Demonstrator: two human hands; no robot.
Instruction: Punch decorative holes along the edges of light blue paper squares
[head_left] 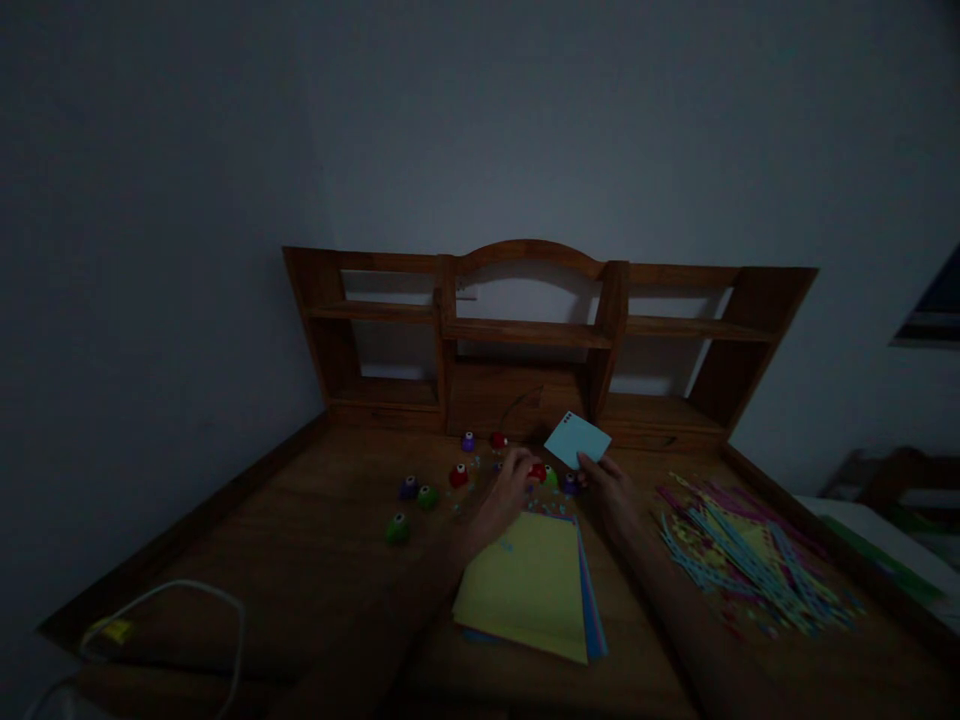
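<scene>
I'm apparently punching, left hand gripping a red punch, right hand pinching a blue sheet that's needing aligning.

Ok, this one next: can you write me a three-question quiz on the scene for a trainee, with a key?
1. Multiple choice: what is the right hand doing with the light blue card?
A: gripping it
B: pressing it onto the paper stack
C: not touching it

2. True or false: the pile of paper strips lies to the right of the paper stack.

3. Fill in: the small gadget right at the left hand is ____ in colour.

Key: 1. A; 2. True; 3. red
</scene>
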